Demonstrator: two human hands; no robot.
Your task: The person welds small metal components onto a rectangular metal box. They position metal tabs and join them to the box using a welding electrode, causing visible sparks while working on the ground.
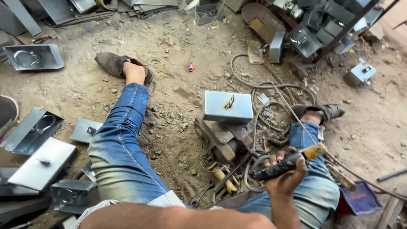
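My right hand (287, 174) is closed around a black welding electrode holder (280, 164) with a yellow tip. A thin rod (292, 114) sticks out of it, up and to the left. The hand rests over my right thigh, in blue jeans. Ahead of it, a shiny rectangular metal box (228, 106) with a small handle on top lies on a rusty iron block (224, 142). The rod's tip ends to the right of the box, apart from it. My left forearm (178, 218) lies across the bottom edge; its hand is out of view.
I sit on a dirt floor with my legs spread. Grey cables (263, 91) coil beside the block. A spanner (202, 196) and other hand tools lie between my legs. Several similar metal boxes and lids (42, 163) are stacked at the left, more at the top right (303, 40).
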